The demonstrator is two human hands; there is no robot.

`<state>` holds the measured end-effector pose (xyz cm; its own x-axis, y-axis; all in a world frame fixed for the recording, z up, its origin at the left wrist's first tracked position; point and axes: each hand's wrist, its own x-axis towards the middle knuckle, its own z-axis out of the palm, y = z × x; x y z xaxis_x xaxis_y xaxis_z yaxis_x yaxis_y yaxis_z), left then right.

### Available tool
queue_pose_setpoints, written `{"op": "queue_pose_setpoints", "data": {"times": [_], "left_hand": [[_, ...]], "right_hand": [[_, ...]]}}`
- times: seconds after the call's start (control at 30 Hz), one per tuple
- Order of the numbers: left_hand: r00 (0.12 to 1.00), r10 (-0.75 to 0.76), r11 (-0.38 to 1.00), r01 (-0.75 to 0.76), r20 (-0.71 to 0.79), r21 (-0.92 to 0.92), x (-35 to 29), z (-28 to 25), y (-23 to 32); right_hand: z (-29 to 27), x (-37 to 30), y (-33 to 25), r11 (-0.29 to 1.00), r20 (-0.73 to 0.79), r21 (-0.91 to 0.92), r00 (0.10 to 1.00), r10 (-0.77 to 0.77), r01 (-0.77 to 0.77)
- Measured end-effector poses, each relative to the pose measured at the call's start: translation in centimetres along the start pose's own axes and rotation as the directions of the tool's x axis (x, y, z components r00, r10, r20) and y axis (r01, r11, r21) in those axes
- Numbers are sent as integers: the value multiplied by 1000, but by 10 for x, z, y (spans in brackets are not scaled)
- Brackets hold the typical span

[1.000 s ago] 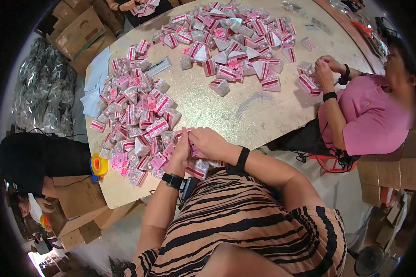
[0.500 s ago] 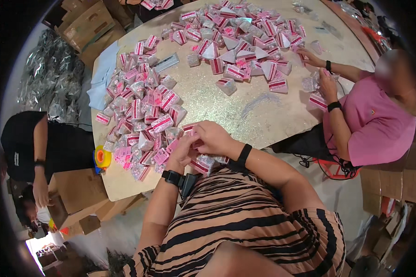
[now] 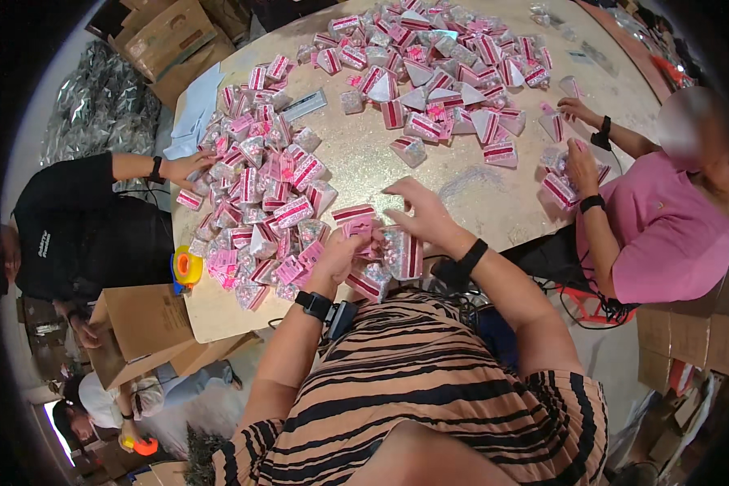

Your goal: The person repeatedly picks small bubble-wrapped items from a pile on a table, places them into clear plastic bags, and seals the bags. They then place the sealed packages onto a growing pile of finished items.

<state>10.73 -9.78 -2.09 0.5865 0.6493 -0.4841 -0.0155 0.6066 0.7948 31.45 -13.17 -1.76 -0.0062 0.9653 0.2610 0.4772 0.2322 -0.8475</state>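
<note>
My left hand (image 3: 342, 253), by the front edge of the table, is closed on a pink card (image 3: 360, 229). My right hand (image 3: 429, 214) is raised to its right with the fingers spread and nothing in them. Just below it is a clear packet with a red-striped pink and white label (image 3: 402, 253), close to the left fingers; whether they touch it I cannot tell. Another such packet (image 3: 369, 282) lies under my left hand, near my shirt. A large heap of the same packets (image 3: 293, 212) sits just left of my hands.
A second heap of packets (image 3: 445, 89) covers the far table (image 3: 364, 174). A co-worker in pink (image 3: 664, 235) handles packets at the right. At the left, another's hand (image 3: 188, 167) touches the near heap. A yellow tape roll (image 3: 188, 266) and open carton (image 3: 142, 328) are at the table's left edge.
My hands were together and have parted, the right moving up and right with its fingers opening. The co-worker at the left has reached onto the heap. Another person has appeared at the lower left.
</note>
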Motion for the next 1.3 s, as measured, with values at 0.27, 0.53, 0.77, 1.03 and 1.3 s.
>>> {"op": "queue_pose_setpoints", "data": {"times": [0.27,0.53,0.77,1.03,1.3], "left_hand": [[1000,-10,997,11,18,-78,4,-12,-5],[999,-16,993,11,-43,-120,-5,-1,5],[998,-31,992,24,-59,-121,-2,-15,0],[993,-24,998,17,-118,-58,-1,-18,-2],[982,-32,996,16,-187,-86,5,1,9]], "right_hand": [[-18,-31,78,878,212,-479,971,111,4],[3,-27,91,853,246,-506,969,5,124],[22,-17,101,731,312,-651,950,8,208],[-3,-10,96,954,160,-254,966,201,-157],[-11,12,-1,847,317,335,896,311,-412]]}}
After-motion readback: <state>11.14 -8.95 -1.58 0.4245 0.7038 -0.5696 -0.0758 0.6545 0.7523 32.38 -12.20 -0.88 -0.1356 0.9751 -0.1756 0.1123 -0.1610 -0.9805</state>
